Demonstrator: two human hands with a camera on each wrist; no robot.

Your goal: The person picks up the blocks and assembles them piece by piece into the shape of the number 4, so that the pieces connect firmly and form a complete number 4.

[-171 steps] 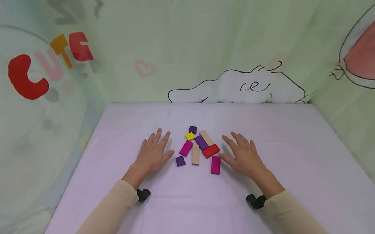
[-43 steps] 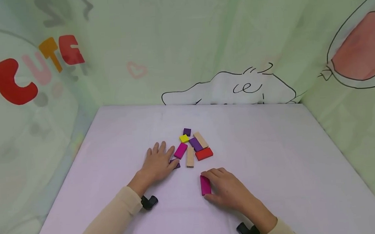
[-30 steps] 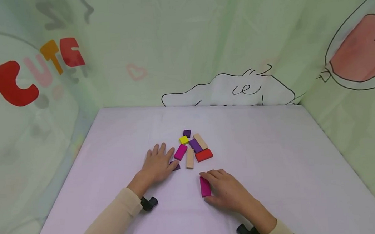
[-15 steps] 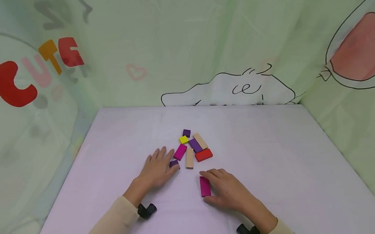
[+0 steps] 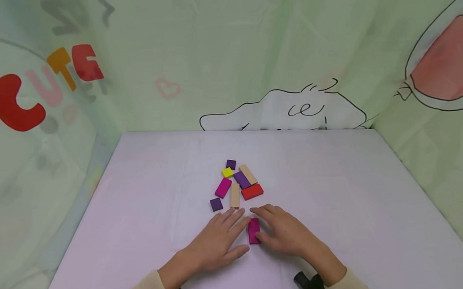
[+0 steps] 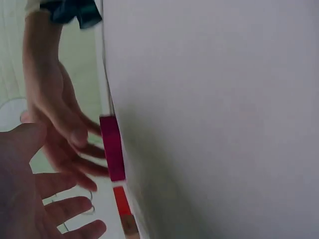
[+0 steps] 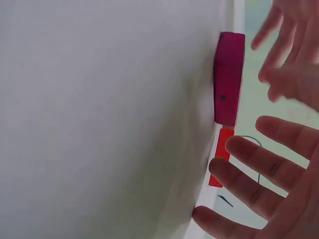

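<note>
A magenta block (image 5: 253,227) lies near the middle of the table, between my two hands. My left hand (image 5: 217,240) is just left of it, fingers extended and spread. To its right, my right hand (image 5: 286,231) arches with thumb and fingers apart; in the head view the thumb tip overlaps the block's edge. Both wrist views show the magenta block (image 6: 113,149) (image 7: 229,79) with no fingers wrapped round it. Whether either hand touches it, I cannot tell. Beyond the left fingertips sits a dark purple block (image 5: 216,204), beside a beige block (image 5: 235,195).
Farther back lie a second magenta block (image 5: 223,188), a red block (image 5: 252,192), a purple block (image 5: 241,179), another beige block (image 5: 248,174), a yellow block (image 5: 227,172) and another dark purple block (image 5: 231,164). Printed cloth walls border the pale table (image 5: 338,191).
The near magenta block has come toward me, away from the group, with my right hand at it. My left hand has left the dark purple block and moved right and nearer. My right thumb has shifted slightly.
</note>
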